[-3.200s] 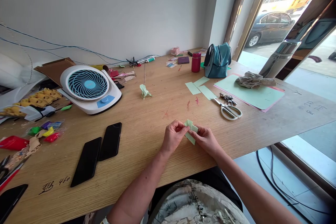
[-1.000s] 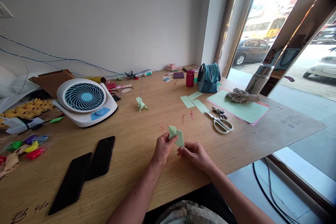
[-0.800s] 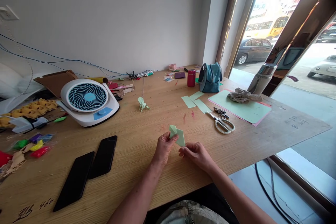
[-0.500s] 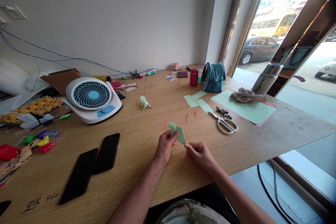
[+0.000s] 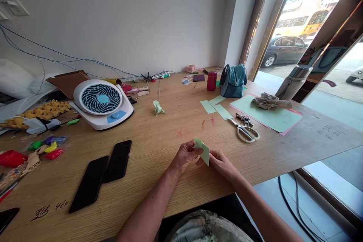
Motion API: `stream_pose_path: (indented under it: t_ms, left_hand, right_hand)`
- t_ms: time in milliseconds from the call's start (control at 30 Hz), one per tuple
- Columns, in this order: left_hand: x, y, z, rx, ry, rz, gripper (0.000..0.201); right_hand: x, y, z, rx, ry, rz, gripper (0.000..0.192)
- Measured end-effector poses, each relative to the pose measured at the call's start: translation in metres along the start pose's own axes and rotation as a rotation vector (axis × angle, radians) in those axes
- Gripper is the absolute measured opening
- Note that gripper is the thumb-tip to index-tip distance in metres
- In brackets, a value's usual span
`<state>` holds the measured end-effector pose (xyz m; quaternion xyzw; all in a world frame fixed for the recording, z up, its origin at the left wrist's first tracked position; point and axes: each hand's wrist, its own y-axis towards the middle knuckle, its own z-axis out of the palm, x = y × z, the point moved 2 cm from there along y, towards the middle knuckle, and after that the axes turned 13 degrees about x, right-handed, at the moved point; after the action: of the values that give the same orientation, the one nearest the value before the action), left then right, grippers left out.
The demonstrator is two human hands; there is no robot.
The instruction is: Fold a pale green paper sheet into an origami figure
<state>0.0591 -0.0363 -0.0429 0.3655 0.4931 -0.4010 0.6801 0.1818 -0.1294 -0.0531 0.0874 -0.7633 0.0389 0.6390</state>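
A small piece of folded light-green paper is held up just above the table near its front edge. My left hand pinches its left side, thumb lying across the front. At the right edge of the paper is my right hand, its fingers closed on it and partly hidden behind it. A folded green paper figure stands farther back on the table. To the right lie several green paper strips and white-handled scissors.
Beside the scissors lie keys. A crumpled cloth rests on green and pink sheets. Behind them stand a blue bag, a red jar and a steel flask. Leftward are two phones and a fan.
Both hands and the folded paper have shifted right and slightly down in view. My right hand has moved from the paper's lower corner up along its right edge, closer to my left hand.
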Motion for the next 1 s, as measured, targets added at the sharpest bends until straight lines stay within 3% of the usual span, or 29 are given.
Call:
stream_pose_path:
  t_ms: [133, 300, 667, 1000]
  left_hand:
    - [-0.005, -0.002, 0.004, 0.027, 0.024, 0.011, 0.032]
    - [-0.004, -0.002, 0.005, -0.084, 0.040, -0.006, 0.034]
    - [0.003, 0.000, -0.003, -0.143, 0.148, -0.008, 0.036]
    - [0.005, 0.002, -0.003, -0.110, 0.134, -0.021, 0.034]
  right_hand:
    - [0.004, -0.005, -0.002, 0.008, 0.050, -0.028, 0.062]
    - [0.003, -0.005, 0.002, -0.004, 0.094, -0.077, 0.061]
    - [-0.008, -0.002, 0.006, -0.068, 0.022, 0.005, 0.053]
    - [-0.023, 0.001, 0.008, -0.087, 0.033, 0.052, 0.055]
